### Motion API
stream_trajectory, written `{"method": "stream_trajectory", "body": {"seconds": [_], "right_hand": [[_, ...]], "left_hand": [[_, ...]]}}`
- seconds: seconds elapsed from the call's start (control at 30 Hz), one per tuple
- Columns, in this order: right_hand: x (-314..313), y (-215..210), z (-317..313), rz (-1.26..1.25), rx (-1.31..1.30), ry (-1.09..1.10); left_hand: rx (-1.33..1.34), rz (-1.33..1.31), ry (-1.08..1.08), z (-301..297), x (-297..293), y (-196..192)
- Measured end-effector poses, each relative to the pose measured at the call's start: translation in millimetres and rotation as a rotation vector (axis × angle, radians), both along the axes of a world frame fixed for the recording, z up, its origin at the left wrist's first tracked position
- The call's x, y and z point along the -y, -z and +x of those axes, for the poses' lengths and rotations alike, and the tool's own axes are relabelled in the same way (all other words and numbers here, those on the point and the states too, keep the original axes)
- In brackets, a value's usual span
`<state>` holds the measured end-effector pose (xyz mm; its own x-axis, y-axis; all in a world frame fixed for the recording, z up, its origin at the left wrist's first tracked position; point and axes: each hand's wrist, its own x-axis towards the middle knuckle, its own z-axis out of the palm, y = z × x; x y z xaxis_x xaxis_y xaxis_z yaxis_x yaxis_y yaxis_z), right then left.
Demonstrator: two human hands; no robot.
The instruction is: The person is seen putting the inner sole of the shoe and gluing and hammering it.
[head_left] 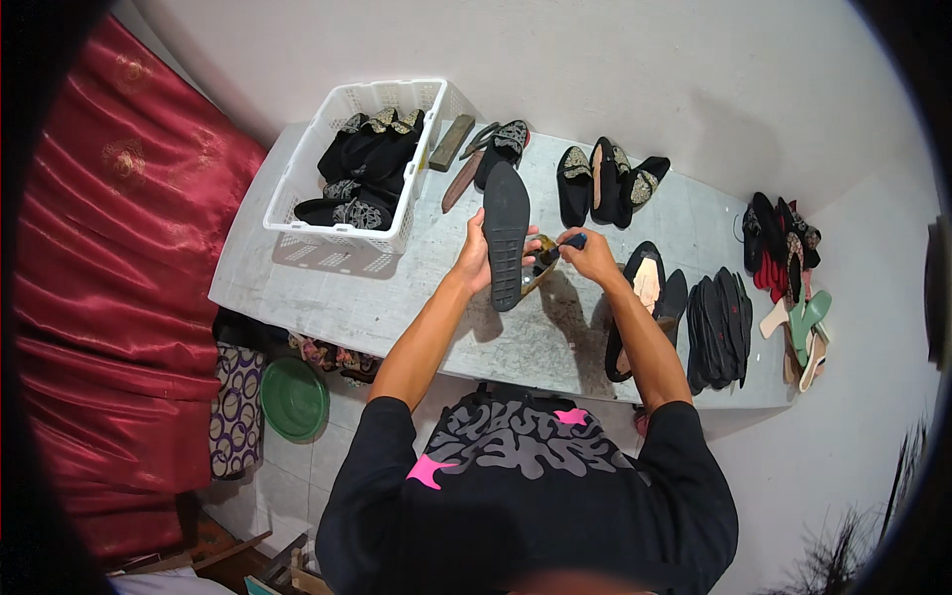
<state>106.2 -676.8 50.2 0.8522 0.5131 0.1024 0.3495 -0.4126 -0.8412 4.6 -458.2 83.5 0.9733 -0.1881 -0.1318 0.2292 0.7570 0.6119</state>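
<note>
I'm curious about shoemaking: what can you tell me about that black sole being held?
The black sole is long, flat and rubbery-looking, with a rounded toe pointing away from the person. It is held above the grey table, underside up. The left hand grips its left edge; the right hand holds a small tool beside it.

light: even, bright | shadows: soft under basket (359,164) and forearms | edges: fisheye bend, black vignette
</note>
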Motion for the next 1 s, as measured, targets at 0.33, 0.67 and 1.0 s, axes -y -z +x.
{"method": "stream_trajectory", "body": {"seconds": [0.33,0.67,1.0], "right_hand": [[5,9,-9,0.106,-0.126,0.114],[6,15,-7,0.186,-0.199,0.132],[10,2,-8,0.296,-0.209,0.217]], "left_hand": [[0.103,0.020,0.059,0,8,-11],[0.162,-0.015,0.047,4,12,-10],[0.069,0.033,0.059,4,14,-14]]}}
